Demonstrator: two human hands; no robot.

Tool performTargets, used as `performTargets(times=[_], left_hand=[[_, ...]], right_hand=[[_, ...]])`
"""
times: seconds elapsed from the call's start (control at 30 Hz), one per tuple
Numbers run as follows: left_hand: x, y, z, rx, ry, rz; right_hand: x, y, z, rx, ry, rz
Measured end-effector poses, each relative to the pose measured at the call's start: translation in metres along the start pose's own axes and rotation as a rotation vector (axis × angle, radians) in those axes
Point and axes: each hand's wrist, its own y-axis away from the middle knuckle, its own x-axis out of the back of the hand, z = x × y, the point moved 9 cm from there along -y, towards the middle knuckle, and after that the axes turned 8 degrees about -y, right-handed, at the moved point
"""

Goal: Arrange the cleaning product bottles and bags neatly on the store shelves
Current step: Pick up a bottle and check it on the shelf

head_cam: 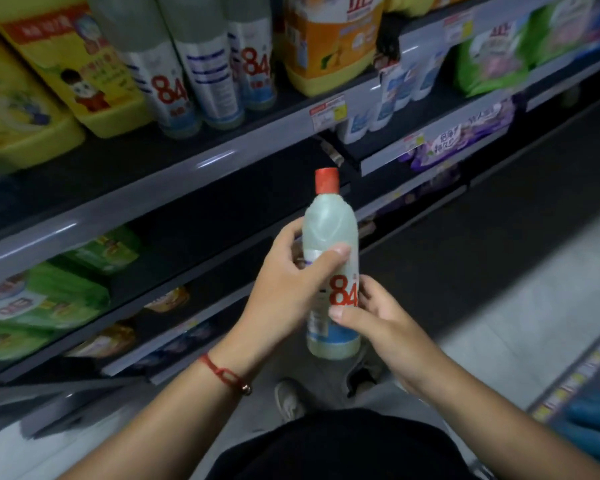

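Note:
I hold a pale "84" disinfectant bottle (330, 233) with a red cap upright in front of the shelves. My left hand (284, 289) grips its middle, thumb across the front. My right hand (378, 320) pinches the lower label from the right side. On the upper shelf (174, 174) stand three matching "84" bottles (174, 84), side by side. Yellow jugs (73, 64) stand to their left, and an orange-and-yellow jug (326, 46) to their right.
Green bags (39, 306) lie on the lower left shelf. White-blue pouches (399, 88), green bags (492, 57) and purple bags (465, 133) fill the shelves to the right. The dark aisle floor (482, 254) runs along the right. My shoe (288, 400) shows below.

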Motion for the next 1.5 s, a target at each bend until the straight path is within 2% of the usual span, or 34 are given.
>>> performTargets(times=[0.1,0.3,0.37,0.43,0.57,0.77,0.9,1.0,1.17,1.5], left_hand=[[-0.03,-0.005,0.027,-0.119,-0.258,-0.054],[-0.117,-0.02,0.075,-0.466,-1.001,-0.137],[-0.147,-0.027,0.088,-0.535,-1.131,-0.137],[-0.177,-0.035,0.099,-0.576,-1.158,-0.164],[-0.232,-0.063,0.114,-0.552,-1.046,-0.279],[-0.287,-0.115,0.132,-0.311,-0.456,-0.438],[-0.317,-0.149,0.137,-0.14,-0.157,-0.521],[-0.333,-0.167,0.146,-0.115,-0.135,-0.592],[-0.343,-0.206,0.163,-0.132,-0.188,-0.567],[-0.361,-0.303,0.224,-0.269,-0.101,-0.393]], right_hand=[[0.007,-0.004,0.004,0.002,-0.098,0.022],[0.05,-0.013,-0.009,0.025,-0.46,0.097],[0.075,-0.012,-0.016,0.025,-0.539,0.114],[0.104,-0.011,-0.027,0.046,-0.533,0.116],[0.172,-0.008,-0.054,0.135,-0.341,0.146],[0.274,0.002,-0.09,0.126,-0.009,0.245],[0.328,0.003,-0.116,0.179,0.06,0.38],[0.358,-0.001,-0.141,0.223,0.18,0.439],[0.396,-0.017,-0.187,0.308,0.312,0.541],[0.435,-0.114,-0.257,0.243,0.394,0.472]])
